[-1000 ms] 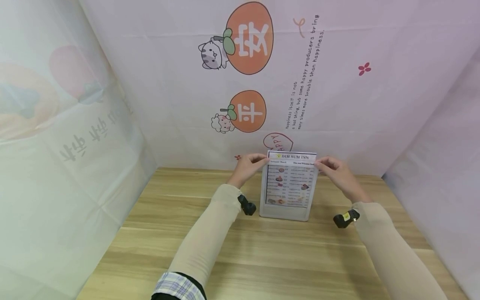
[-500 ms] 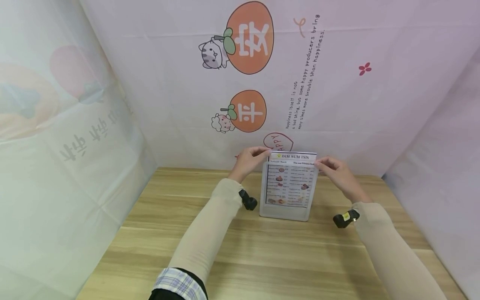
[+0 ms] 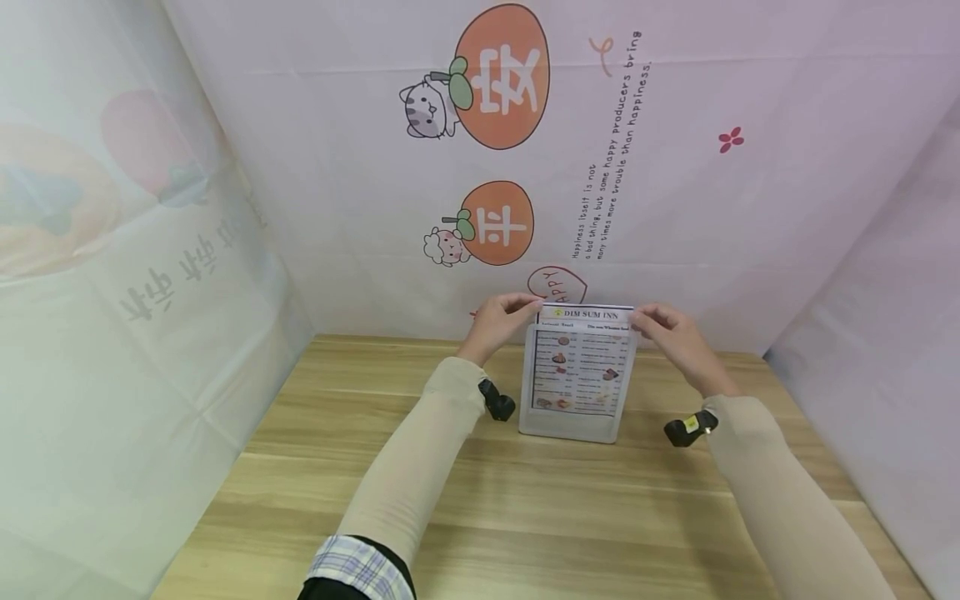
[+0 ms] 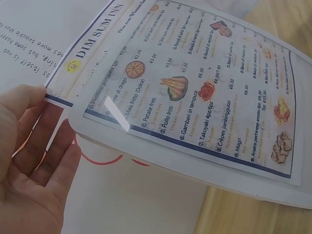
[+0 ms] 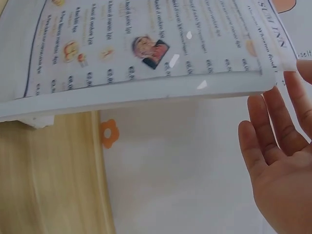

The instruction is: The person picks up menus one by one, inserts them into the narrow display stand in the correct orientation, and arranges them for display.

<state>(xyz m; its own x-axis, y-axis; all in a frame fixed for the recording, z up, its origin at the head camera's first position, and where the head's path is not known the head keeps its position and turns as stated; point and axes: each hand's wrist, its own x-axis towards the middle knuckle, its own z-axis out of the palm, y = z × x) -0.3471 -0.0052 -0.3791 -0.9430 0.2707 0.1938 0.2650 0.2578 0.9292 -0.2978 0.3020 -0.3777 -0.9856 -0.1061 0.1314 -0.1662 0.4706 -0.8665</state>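
head: menu sheet (image 3: 587, 314) sits in the clear stand (image 3: 573, 377); right hand (image 3: 670, 333) has come up to its top corner
left wrist: left hand (image 4: 34, 165) pinches sheet's corner
right wrist: fingers (image 5: 273, 122) spread, thumb hidden, grip unclear

"DIM SUM INN" on menu (image 3: 579, 360)

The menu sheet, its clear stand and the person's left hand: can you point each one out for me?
menu sheet (image 3: 587, 313), head view, on its "DIM SUM INN" header strip.
clear stand (image 3: 567, 427), head view, on its bare bottom edge.
left hand (image 3: 496, 325), head view, on the back of the hand.
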